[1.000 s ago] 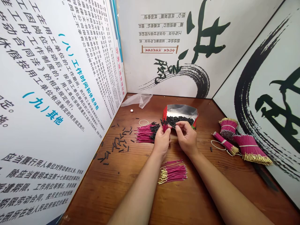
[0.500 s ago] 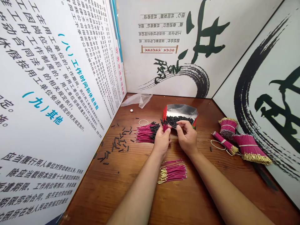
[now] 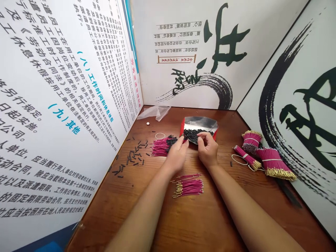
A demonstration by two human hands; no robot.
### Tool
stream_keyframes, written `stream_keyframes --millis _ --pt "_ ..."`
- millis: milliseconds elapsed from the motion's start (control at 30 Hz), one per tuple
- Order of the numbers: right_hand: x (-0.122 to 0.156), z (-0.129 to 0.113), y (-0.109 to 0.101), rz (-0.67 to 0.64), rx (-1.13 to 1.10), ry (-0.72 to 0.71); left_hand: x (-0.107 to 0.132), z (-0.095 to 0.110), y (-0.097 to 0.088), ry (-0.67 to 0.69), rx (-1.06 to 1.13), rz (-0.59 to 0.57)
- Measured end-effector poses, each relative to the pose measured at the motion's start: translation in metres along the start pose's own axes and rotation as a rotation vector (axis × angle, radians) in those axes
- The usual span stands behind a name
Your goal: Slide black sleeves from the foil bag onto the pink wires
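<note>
My left hand (image 3: pixel 177 154) is closed round a small bunch of magenta wires with black sleeves (image 3: pixel 185 138), mostly hidden by the fingers. Just to its right, my right hand (image 3: pixel 208 149) is pinched shut at the near edge of a red box (image 3: pixel 182 126) of loose black sleeves (image 3: pixel 195 134). Whatever it may hold is too small to make out. Left of my left hand lies a pile of magenta wires with black ends (image 3: pixel 159 147). Between my forearms is a loose row of magenta wires with gold tips (image 3: pixel 193 185).
Loose black sleeves (image 3: pixel 134 155) are scattered at the left. Banded bundles of magenta wires (image 3: pixel 274 161) stand at the right beside white rubber bands (image 3: pixel 239 160). A clear plastic bag (image 3: pixel 157 112) lies at the back. Printed panels (image 3: pixel 181 91) enclose the wooden table (image 3: pixel 194 224).
My left hand has turned and lowered slightly, so less of its wire bunch shows. My right hand stays pinched by the box. The whole view has shifted a little.
</note>
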State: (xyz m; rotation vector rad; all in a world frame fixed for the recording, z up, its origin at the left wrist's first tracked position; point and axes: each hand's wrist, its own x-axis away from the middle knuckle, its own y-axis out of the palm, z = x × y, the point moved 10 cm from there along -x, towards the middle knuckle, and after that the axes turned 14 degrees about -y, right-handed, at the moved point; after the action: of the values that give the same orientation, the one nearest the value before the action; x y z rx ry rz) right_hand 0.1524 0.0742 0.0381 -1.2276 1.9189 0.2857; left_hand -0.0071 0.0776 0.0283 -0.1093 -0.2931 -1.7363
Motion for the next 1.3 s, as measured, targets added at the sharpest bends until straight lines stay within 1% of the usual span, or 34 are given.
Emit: stream_keyframes --millis 33,67,100,133,200,233,300,367,433,533,667,967,1100,1200,1300 --pt "0.0 0.001 0.0 0.005 -0.007 0.006 0.003 0.017 -0.008 0.105 -0.2 0.02" --pt "0.0 0.001 0.0 0.007 -0.012 0.013 0.005 0.029 -0.021 0.163 -0.374 0.093" --pt "0.001 0.002 0.0 0.006 -0.016 0.02 0.004 0.037 -0.035 0.182 -0.537 0.164" --pt "0.001 0.003 0.0 0.004 -0.019 0.026 0.003 0.041 -0.046 0.174 -0.697 0.207" --pt "0.001 0.004 0.001 0.002 -0.026 0.028 -0.001 0.043 -0.063 0.153 -0.971 0.252" --pt "0.001 0.004 0.001 0.002 -0.029 0.026 -0.003 0.043 -0.069 0.157 -1.082 0.269" --pt "0.001 0.004 0.001 0.005 -0.032 0.021 -0.004 0.037 -0.072 0.174 -1.249 0.272" --pt "0.001 0.004 0.001 0.006 -0.035 0.022 -0.006 0.025 -0.071 0.161 -1.346 0.245" --pt "0.001 0.005 0.001 0.007 -0.041 0.025 -0.006 0.017 -0.068 0.178 -1.41 0.235" --pt "0.001 0.005 0.002 0.004 -0.053 0.031 -0.003 0.011 -0.063 0.231 -1.485 0.24" --pt "0.001 0.006 0.002 0.0 -0.063 0.029 -0.001 0.011 -0.063 0.253 -1.525 0.253" --pt "0.001 0.007 0.003 -0.006 -0.055 0.027 0.002 0.013 -0.066 0.247 -1.484 0.259" --pt "0.001 0.009 0.004 -0.002 -0.061 0.048 0.001 0.011 -0.066 0.199 -1.467 0.183" --pt "0.002 0.01 0.004 -0.001 -0.069 0.05 -0.003 0.0 -0.066 0.1 -1.5 0.089" --pt "0.002 0.009 0.004 -0.002 -0.074 0.041 -0.008 -0.008 -0.067 0.019 -1.55 0.039"
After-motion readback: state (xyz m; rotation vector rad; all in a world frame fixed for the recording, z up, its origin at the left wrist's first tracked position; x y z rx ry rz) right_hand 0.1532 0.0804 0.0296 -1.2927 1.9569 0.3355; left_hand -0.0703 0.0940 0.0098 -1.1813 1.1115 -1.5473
